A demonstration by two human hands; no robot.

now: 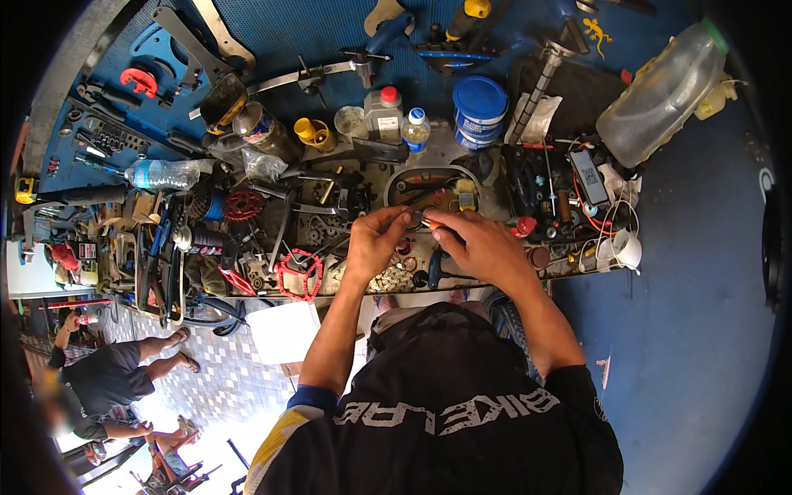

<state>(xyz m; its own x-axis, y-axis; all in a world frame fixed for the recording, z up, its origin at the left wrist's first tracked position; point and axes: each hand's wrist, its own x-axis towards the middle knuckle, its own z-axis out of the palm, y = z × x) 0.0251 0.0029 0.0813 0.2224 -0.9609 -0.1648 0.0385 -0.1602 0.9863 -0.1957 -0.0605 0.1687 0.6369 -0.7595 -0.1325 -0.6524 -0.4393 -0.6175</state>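
Note:
My left hand (375, 238) and my right hand (474, 243) meet over the cluttered workbench (495, 276), fingertips almost touching. Between them I pinch a small dark round metal part (415, 219), with an orange tip showing at my right fingers; which hand bears it I cannot tell. Just behind the hands stands an oval metal tray (394, 183) holding tools and small parts. Below my left hand lie a bicycle chain (388, 282) and loose rings. A red pedal (299, 275) rests to the left of my left wrist.
On the bench stand a blue tub (480, 107), a small water bottle (417, 130), a grey canister (384, 114), a red sprocket (242, 205) and a large clear jug (660, 95). Tools hang on the blue board (272, 33). A person in grey (103, 379) sits at lower left.

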